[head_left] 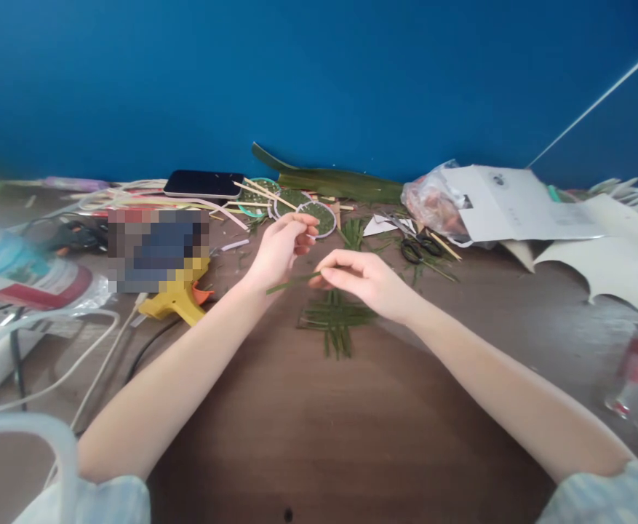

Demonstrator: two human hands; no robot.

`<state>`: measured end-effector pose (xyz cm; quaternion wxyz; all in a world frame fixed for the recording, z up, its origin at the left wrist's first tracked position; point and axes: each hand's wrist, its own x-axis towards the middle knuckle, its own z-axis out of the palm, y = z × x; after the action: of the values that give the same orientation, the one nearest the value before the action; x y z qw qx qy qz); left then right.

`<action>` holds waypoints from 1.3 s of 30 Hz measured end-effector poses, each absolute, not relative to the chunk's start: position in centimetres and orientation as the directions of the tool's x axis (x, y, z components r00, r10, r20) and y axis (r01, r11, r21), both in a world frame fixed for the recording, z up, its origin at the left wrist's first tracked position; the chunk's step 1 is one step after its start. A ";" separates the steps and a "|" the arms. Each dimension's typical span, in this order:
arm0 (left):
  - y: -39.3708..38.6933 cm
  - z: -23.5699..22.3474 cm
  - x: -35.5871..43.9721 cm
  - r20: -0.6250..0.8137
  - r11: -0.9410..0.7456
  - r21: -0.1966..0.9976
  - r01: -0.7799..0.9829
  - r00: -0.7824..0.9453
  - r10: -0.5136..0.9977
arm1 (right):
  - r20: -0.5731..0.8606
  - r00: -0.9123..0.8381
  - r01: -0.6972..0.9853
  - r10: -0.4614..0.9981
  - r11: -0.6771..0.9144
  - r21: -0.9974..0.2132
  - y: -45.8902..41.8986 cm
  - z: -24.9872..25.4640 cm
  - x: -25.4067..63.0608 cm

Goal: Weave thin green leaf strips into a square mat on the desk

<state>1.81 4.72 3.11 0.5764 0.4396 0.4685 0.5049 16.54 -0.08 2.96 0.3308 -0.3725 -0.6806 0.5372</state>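
Head camera view, contents in descending size. A blue wall [319,73] closes the far side; before it spreads a brown tabletop [308,422]. A white sheet-like package [531,211] occupies the far right, and a long green leaf [340,183] lies along the far edge, near the middle. The right hand [365,282], fingers bent, pinches one end of a green strip between thumb and fingertips. The left hand [280,251], fingers loosely curled, is raised just beyond the strip; whether it holds anything cannot be told. Below and nearer, crossed green strips [337,320] lie flat at the centre of the tabletop. Scissors [426,240] rest to the far right of them. Smallest is the held green strip [283,286], its free end pointing left, towards the left wrist. The step in hand is judged to be the handling of this single piece; moving it calls for a light fingertip grip and care not to disturb the crossed pieces.
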 end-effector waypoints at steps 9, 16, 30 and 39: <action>3.9 3.5 -1.0 -0.101 -0.374 0.624 0.686 0.546 0.832 | -0.115 -0.347 0.472 0.931 0.067 -0.879 2.6 3.0 20.5; 3.5 3.7 -0.6 -0.124 -0.362 0.507 0.782 0.482 0.867 | -0.297 -0.386 0.545 0.874 -0.044 -0.837 2.1 3.7 20.2; 2.3 3.7 -0.1 -0.168 -0.506 0.345 0.790 0.583 0.795 | -0.159 -0.269 0.651 0.950 0.057 -0.757 2.9 2.9 21.4; 1.4 2.7 1.1 -0.135 -0.499 0.241 0.832 0.538 0.832 | -0.278 -0.297 0.621 0.914 -0.036 -0.783 2.6 3.1 21.3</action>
<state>1.06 1.41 2.67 0.1397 0.8659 0.4804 -0.0004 21.31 2.56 3.14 0.1661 -0.5693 -0.6740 0.4406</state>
